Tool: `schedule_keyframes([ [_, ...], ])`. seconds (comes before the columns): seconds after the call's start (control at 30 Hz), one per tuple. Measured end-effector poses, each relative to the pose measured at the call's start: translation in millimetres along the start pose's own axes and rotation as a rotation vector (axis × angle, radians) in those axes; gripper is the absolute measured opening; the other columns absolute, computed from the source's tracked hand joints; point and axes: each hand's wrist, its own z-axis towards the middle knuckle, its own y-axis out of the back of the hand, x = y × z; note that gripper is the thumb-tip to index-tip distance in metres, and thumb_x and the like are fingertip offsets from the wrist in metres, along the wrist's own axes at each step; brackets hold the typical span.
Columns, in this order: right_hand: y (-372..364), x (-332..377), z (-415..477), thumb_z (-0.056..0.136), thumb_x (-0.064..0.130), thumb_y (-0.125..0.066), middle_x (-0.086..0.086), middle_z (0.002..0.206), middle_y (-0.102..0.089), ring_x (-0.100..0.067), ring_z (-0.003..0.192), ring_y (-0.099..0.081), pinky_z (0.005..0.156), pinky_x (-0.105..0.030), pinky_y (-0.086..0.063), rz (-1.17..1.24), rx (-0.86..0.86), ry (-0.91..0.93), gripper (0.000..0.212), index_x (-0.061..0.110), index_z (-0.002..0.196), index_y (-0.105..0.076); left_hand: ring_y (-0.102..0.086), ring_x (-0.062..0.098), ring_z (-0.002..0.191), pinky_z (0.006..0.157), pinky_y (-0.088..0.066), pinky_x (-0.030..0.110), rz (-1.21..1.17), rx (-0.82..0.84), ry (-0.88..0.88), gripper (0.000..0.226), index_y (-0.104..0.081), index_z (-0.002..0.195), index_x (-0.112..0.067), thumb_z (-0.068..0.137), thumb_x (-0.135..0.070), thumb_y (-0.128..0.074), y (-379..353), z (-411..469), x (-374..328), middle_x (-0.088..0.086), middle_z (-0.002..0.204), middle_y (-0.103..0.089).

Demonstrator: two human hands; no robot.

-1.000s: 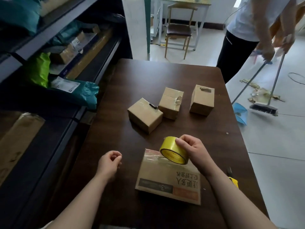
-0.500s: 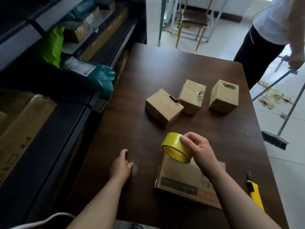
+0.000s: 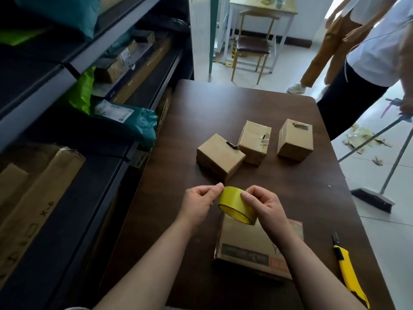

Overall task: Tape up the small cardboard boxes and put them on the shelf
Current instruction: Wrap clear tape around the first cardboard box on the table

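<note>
The yellow tape roll [image 3: 237, 208] is held above the desk [image 3: 312, 198] toward its near edge. The right hand [image 3: 262, 205] grips the roll; the left hand [image 3: 201, 201] pinches at its rim, apparently locating the tape end. Three small boxes [image 3: 220, 156] sit untaped mid-desk. Next: peel a strip and bring it to the nearest box.

Right hand [image 3: 262, 205]: grips the yellow tape roll [image 3: 237, 208] from above, raised over the table [image 3: 290, 193].
Left hand [image 3: 200, 201]: thumb and forefinger pinched at the roll's left edge.
Small boxes: left box [image 3: 220, 156], middle box [image 3: 254, 142] and right box [image 3: 295, 139] in a row beyond the hands; left and middle touch.
Flat parcel [image 3: 252, 247]: lies beneath the roll.
Yellow knife [image 3: 349, 271]: near the table's right edge.
Shelf [image 3: 73, 66]: left, stacked with parcels.
</note>
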Motion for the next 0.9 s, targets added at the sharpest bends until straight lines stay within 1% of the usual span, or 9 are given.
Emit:
schedule_keyframes([
  [0.1,0,3,-5,0.081,0.034,-0.060,0.006,0.063,-0.050,-0.007,0.062,-0.045,0.056,-0.020,-0.036,-0.015,-0.001,0.034,0.031,0.005,0.072,-0.061,-0.056,0.012,0.070,0.063,-0.046,0.022,-0.091,-0.036,0.065,0.020,-0.077,0.088,-0.012,0.082,-0.031,-0.072,-4,-5,-5,0.002,0.073,-0.067],
  [0.17,0,4,-8,0.081,0.033,-0.061,0.002,0.063,-0.049,-0.009,0.061,-0.043,0.055,-0.021,-0.035,-0.006,-0.009,0.049,0.034,0.000,0.073,-0.060,-0.063,0.017,0.079,0.069,-0.050,0.027,-0.110,-0.004,0.079,0.009,-0.076,0.088,-0.015,0.086,-0.021,-0.069,-4,-7,-6,0.002,0.081,-0.072],
  [0.23,1,5,-12,0.081,0.033,-0.061,0.002,0.063,-0.050,-0.008,0.061,-0.044,0.055,-0.020,-0.035,-0.001,-0.013,0.049,0.033,0.001,0.073,-0.060,-0.068,0.022,0.090,0.080,-0.056,0.034,-0.056,0.060,0.043,0.018,-0.075,0.089,-0.020,0.090,-0.008,-0.062,-2,-10,-8,0.005,0.091,-0.074],
  [0.3,4,7,-15,0.080,0.033,-0.061,0.005,0.062,-0.052,-0.006,0.061,-0.046,0.055,-0.019,-0.037,0.001,-0.017,0.045,0.028,0.007,0.071,-0.062,-0.070,0.021,0.093,0.083,-0.057,0.035,0.066,0.121,-0.060,0.024,-0.074,0.094,-0.024,0.090,-0.003,-0.062,1,-13,-10,0.004,0.094,-0.074],
  [0.37,7,8,-18,0.080,0.033,-0.061,0.009,0.060,-0.051,-0.004,0.059,-0.045,0.055,-0.017,-0.036,0.012,-0.030,0.048,0.023,0.012,0.068,-0.061,-0.070,0.015,0.086,0.079,-0.058,0.030,0.230,0.147,-0.238,0.024,-0.074,0.099,-0.025,0.088,-0.005,-0.066,4,-15,-11,0.000,0.091,-0.074],
  [0.47,11,8,-23,0.080,0.030,-0.061,0.011,0.056,-0.048,-0.001,0.055,-0.042,0.052,-0.014,-0.034,0.057,-0.049,0.054,0.022,0.014,0.065,-0.059,-0.067,0.006,0.086,0.079,-0.055,0.021,0.486,0.160,-0.537,0.021,-0.074,0.104,-0.018,0.086,-0.008,-0.069,5,-16,-13,-0.007,0.094,-0.071],
  [0.57,16,7,-27,0.080,0.031,-0.062,0.007,0.059,-0.047,-0.005,0.057,-0.042,0.052,-0.016,-0.034,0.081,-0.051,0.052,0.024,0.011,0.066,-0.060,-0.065,0.004,0.088,0.080,-0.053,0.018,0.669,0.175,-0.750,0.022,-0.073,0.109,-0.010,0.087,-0.012,-0.068,4,-16,-16,-0.003,0.098,-0.070],
  [0.7,20,8,-30,0.079,0.032,-0.063,0.005,0.060,-0.050,-0.006,0.058,-0.044,0.053,-0.016,-0.036,0.092,-0.035,0.038,0.024,0.011,0.067,-0.061,-0.064,0.007,0.087,0.078,-0.053,0.019,0.763,0.174,-0.869,0.024,-0.072,0.110,-0.009,0.090,-0.019,-0.064,1,-18,-18,0.001,0.100,-0.070],
  [0.9,24,7,-32,0.078,0.033,-0.063,0.002,0.062,-0.051,-0.007,0.060,-0.045,0.055,-0.017,-0.037,0.100,-0.013,0.001,0.024,0.010,0.070,-0.062,-0.064,0.005,0.081,0.073,-0.052,0.019,0.774,0.175,-0.895,0.013,-0.074,0.099,-0.013,0.088,-0.013,-0.067,-4,-23,-17,-0.001,0.090,-0.071],
])
